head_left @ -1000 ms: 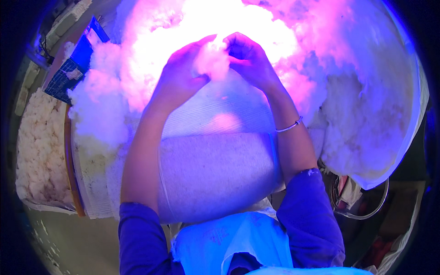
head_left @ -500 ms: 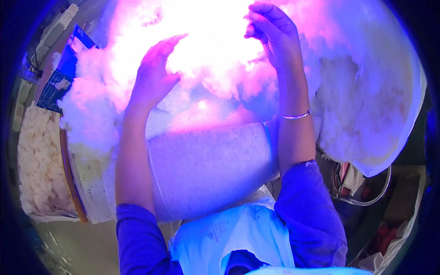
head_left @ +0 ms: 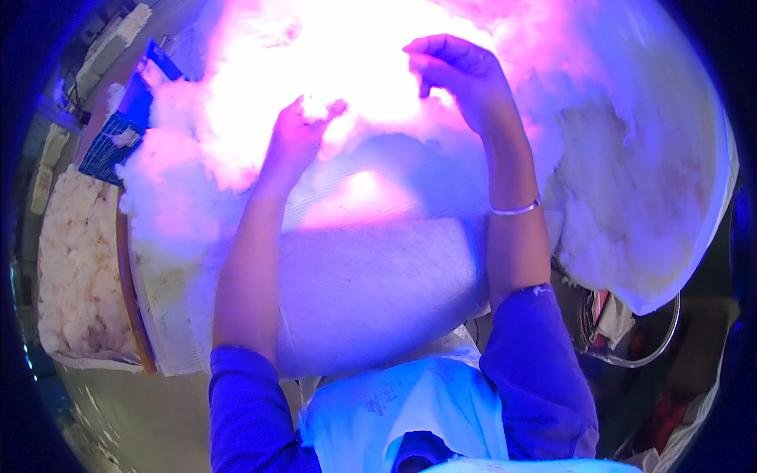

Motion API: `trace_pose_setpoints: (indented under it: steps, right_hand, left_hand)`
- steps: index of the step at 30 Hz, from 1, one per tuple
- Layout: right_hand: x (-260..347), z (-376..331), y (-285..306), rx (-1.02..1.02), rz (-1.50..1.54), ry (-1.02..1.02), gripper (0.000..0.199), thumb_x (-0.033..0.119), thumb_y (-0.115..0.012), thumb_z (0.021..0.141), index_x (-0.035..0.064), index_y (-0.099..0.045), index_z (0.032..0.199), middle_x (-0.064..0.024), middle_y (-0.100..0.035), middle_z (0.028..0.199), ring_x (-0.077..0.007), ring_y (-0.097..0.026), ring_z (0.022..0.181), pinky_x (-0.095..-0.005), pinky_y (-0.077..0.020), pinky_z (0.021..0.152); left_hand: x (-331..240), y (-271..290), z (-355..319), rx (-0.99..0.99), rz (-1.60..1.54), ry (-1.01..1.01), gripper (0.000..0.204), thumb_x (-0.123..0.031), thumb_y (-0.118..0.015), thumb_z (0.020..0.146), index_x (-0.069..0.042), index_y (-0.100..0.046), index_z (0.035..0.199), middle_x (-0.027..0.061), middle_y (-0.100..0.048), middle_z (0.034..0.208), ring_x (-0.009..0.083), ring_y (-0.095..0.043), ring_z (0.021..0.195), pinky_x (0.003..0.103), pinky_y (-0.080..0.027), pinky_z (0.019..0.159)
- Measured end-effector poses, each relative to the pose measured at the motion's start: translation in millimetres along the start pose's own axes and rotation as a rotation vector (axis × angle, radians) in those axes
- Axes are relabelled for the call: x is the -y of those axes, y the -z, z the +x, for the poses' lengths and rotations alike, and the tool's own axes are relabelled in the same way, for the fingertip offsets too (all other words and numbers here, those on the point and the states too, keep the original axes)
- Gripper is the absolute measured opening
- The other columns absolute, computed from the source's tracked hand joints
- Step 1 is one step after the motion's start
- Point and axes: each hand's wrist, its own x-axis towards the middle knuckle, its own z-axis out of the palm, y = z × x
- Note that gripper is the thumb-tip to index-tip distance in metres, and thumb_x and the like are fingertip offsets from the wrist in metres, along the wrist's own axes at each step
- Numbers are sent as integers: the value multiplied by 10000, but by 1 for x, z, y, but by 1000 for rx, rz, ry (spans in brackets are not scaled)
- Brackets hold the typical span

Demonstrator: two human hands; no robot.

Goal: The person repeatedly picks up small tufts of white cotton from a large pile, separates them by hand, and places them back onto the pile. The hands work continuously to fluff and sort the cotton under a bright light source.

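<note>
A heap of white fluffy fibre (head_left: 189, 134), washed out by pink and violet glare, spreads across the far part of the work surface. My left hand (head_left: 298, 135) is closed at its near edge, with a bright white tuft showing between thumb and fingers. To the right, my right hand (head_left: 467, 77) hangs over the heap with fingers bent and tips drawn together; glare hides whatever they may hold. Below both hands lies a finely ribbed surface (head_left: 378, 185). Nearer me, between my forearms, rests a thick pale padded roll (head_left: 378, 292).
On the right, a large fluffy slab (head_left: 631, 205) lies on a white sheet, with a clear curved tube (head_left: 658, 339) below it. A block of off-white fluff (head_left: 83, 276) stands at left beside a brown strip (head_left: 136, 292). Behind that is a blue box (head_left: 118, 142).
My left hand has moved right and slightly nearer, going from spread fingers to closed on a tuft. My right hand has come nearer me. More ribbed surface shows between them.
</note>
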Motion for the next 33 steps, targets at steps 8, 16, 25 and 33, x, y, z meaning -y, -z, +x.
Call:
trace_pose_setpoints:
  steps: [8, 16, 25, 33]
  right_hand:
    - [-1, -6, -35, 33, -328, -67, 228, 78, -666, 835, 58, -662, 1063, 31, -596, 710, -29, -529, 621, -186, -460, 575]
    - [-19, -2, -45, 50, -371, -79, 175, 76, -653, 845, 36, -668, 1015, 27, -612, 745, -25, -504, 625, -184, -440, 564]
    - [-22, -5, -48, 94, -407, -41, 126, 97, -636, 860, 30, -666, 962, 14, -613, 743, -33, -527, 639, -198, -445, 570]
    - [-22, 10, 12, -371, 283, 70, 151, 80, -620, 871, 8, -604, 1003, -35, -622, 828, -95, -584, 654, -219, -478, 604]
  left_hand:
    - [-14, -6, -6, 46, 26, -53, 220, -169, -663, 841, -24, -617, 1000, 31, -626, 852, 96, -602, 792, 234, -487, 666]
    - [-16, -11, -10, 119, -19, -94, 238, -129, -623, 842, -32, -614, 1059, 46, -644, 913, 104, -613, 815, 237, -503, 698]
    - [-18, -15, -15, 33, 143, -255, 377, -167, -697, 805, -15, -592, 1133, 54, -657, 919, 127, -625, 871, 253, -509, 753]
    - [-6, -1, -6, 192, 190, -63, 435, -276, -691, 832, 41, -586, 1111, 110, -657, 912, 147, -615, 891, 262, -494, 782]
